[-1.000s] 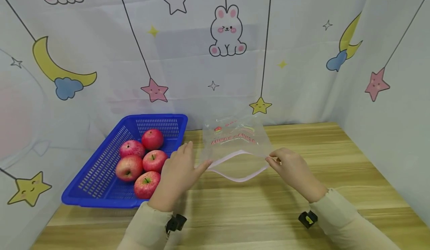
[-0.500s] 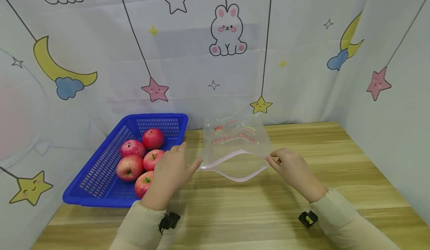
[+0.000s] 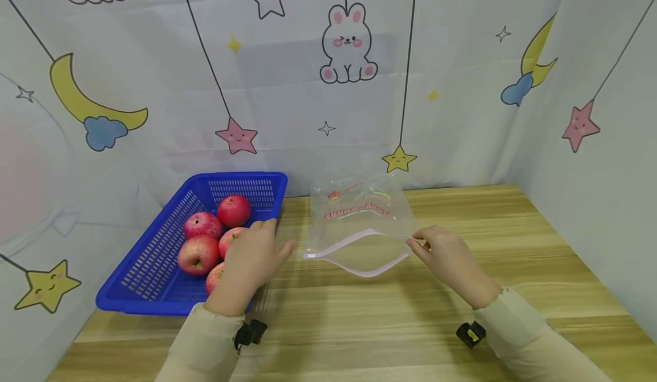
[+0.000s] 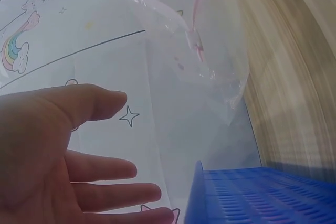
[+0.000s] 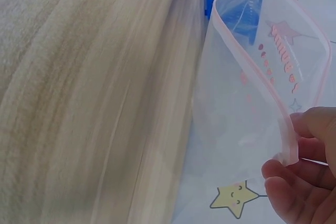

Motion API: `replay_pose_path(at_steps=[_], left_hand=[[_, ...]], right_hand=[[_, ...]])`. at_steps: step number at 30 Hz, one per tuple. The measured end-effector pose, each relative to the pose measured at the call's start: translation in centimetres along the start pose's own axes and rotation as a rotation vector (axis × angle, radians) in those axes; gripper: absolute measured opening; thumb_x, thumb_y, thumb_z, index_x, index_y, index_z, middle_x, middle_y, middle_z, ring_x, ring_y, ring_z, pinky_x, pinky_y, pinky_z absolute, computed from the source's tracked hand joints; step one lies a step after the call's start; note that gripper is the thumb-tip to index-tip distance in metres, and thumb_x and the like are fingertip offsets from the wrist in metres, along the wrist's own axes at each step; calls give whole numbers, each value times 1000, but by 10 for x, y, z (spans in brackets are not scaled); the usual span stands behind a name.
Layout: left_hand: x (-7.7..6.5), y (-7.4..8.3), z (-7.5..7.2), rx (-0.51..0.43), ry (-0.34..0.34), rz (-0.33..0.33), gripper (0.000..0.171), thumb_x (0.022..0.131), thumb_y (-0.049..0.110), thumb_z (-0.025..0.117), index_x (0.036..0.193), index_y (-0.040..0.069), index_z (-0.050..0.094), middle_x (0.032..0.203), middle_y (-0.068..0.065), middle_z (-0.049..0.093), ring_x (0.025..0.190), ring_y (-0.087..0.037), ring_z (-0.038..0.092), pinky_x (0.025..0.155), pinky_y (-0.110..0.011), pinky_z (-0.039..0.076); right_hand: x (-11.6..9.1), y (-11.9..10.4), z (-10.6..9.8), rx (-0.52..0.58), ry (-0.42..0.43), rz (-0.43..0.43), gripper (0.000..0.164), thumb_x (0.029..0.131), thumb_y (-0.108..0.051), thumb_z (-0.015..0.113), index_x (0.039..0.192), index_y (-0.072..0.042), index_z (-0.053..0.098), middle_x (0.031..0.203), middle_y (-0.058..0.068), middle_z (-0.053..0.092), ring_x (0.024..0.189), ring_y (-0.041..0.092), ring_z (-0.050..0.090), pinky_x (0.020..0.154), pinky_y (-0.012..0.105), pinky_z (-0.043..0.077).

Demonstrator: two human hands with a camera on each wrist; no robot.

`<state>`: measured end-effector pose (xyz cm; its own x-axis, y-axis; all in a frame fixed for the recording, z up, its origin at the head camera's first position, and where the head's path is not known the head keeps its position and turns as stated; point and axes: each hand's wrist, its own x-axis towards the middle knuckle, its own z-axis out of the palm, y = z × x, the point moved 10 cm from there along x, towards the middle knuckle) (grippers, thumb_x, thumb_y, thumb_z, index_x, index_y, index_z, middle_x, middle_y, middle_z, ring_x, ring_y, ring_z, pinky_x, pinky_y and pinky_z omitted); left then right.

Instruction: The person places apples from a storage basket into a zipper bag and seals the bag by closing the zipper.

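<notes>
A clear zip bag with red print and a pinkish zip edge has its mouth spread wide. My right hand pinches the right end of that edge; in the right wrist view thumb and fingers hold the corner. My left hand is off the bag, over the right side of the blue basket. Its fingers are extended and hold nothing, as the left wrist view shows. Several red apples lie in the basket, two partly hidden behind the left hand. A small slider sits at the bag's left corner.
The basket stands on the left of the wooden table. Behind the table hangs a white curtain printed with stars, moons and a rabbit. Each sleeve cuff has a small black device at the wrist.
My left hand has let go of the bag's left corner and moved left to the basket, covering more of the apples. The right hand keeps its pinch and the bag mouth stays spread.
</notes>
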<state>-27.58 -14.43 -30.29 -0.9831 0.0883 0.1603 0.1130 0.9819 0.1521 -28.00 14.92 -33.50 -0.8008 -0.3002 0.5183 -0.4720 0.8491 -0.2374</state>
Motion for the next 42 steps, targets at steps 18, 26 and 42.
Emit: replay_pose_path(at_steps=[18,26,42], left_hand=[[5,-20,-6,52,0,-5,26,83,21,65,90,-3,59,83,-21,63,74,-38,63,64,-49,53],[7,-37,3,23,-138,-104,24,84,18,62,93,-3,59,87,-21,64,72,-34,64,60,-49,53],[6,-53,2,-6,-266,-137,12,84,17,60,81,5,61,77,-13,63,67,-26,57,56,-42,48]], right_hand=[[-2,2,1,8,1,5,13,84,-16,69,84,-3,70,80,10,69,62,14,63,55,29,52],[-3,3,3,0,-18,9,15,85,-18,68,85,-3,70,82,10,69,62,14,63,55,29,52],[-3,2,5,6,-15,11,15,85,-17,69,86,-2,71,82,11,70,62,15,64,56,30,53]])
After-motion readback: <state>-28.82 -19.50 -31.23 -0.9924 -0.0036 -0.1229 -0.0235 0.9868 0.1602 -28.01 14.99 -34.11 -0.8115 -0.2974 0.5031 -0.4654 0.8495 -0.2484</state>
